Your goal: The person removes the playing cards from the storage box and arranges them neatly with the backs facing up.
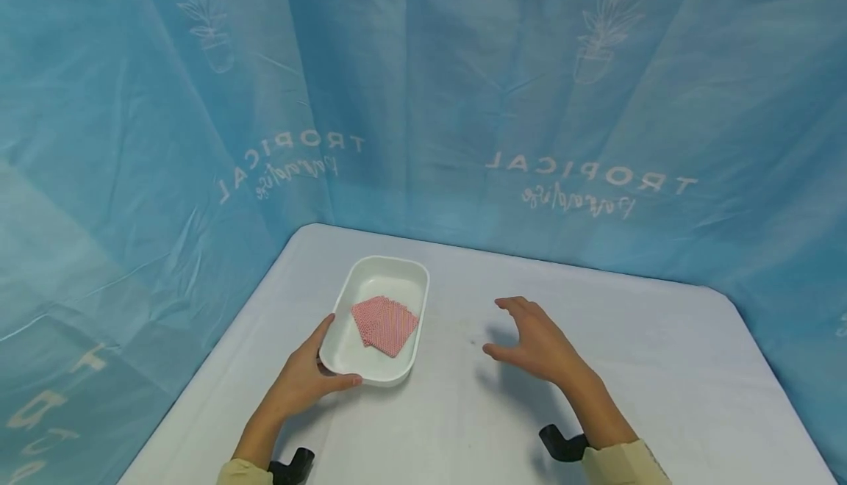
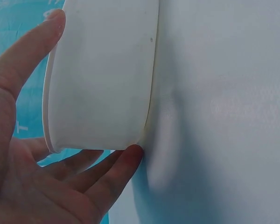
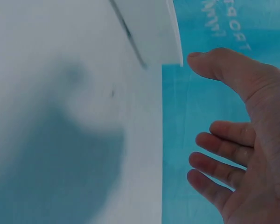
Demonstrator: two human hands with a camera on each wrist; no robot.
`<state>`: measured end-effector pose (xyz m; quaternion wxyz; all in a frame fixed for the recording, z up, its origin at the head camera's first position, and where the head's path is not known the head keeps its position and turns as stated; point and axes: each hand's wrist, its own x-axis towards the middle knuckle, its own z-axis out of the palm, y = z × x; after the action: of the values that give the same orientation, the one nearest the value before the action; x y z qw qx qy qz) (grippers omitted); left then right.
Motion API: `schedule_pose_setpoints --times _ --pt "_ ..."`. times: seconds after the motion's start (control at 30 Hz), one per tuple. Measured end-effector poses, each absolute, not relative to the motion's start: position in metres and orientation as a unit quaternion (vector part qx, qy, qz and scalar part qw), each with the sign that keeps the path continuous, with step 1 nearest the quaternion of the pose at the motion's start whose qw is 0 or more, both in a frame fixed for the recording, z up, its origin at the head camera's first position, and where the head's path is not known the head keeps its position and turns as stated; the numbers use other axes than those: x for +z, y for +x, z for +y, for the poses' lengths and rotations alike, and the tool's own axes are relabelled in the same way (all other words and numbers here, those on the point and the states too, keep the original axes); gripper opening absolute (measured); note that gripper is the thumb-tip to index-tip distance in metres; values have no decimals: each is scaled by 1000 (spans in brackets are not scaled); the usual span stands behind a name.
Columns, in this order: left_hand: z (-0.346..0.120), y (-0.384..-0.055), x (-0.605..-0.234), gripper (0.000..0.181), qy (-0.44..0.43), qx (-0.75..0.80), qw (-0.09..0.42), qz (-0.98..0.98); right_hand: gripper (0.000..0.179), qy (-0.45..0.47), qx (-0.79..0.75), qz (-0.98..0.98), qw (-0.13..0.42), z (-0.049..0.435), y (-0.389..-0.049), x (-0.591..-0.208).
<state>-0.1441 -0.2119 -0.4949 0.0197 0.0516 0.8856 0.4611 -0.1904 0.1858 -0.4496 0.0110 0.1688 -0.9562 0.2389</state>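
Observation:
A white rectangular tray (image 1: 388, 281) stands left of centre on the table. Inside it lie red-and-white patterned cards (image 1: 392, 329), overlapping in a loose fan. My left hand (image 1: 299, 384) holds the tray by its near left corner, thumb on the near side and fingers along the left side. In the left wrist view the tray's wall (image 2: 102, 79) fills the space between thumb and fingers. Off to the right, my right hand (image 1: 537, 344) hovers above the table with fingers spread and nothing in it. The right wrist view shows the tray's end (image 3: 154, 30) beyond the thumb.
A white cloth covers the table (image 1: 629, 353). Blue curtains (image 1: 423, 103) with printed lettering hang behind the table and along its sides. Black curved pieces (image 1: 562, 444) sit at both wrists.

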Motion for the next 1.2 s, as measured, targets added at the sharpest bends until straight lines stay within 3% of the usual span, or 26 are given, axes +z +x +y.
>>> schedule_pose_setpoints --times 0.37,0.63,1.2 --pt "-213 -141 -494 122 51 469 35 881 80 171 323 -931 -7 143 -201 -440" --pt "-214 -139 -490 119 65 464 39 882 90 188 296 -936 -23 108 -203 -434" --pt "-210 -140 -492 119 62 475 46 876 88 229 253 -940 -17 82 -207 -432"
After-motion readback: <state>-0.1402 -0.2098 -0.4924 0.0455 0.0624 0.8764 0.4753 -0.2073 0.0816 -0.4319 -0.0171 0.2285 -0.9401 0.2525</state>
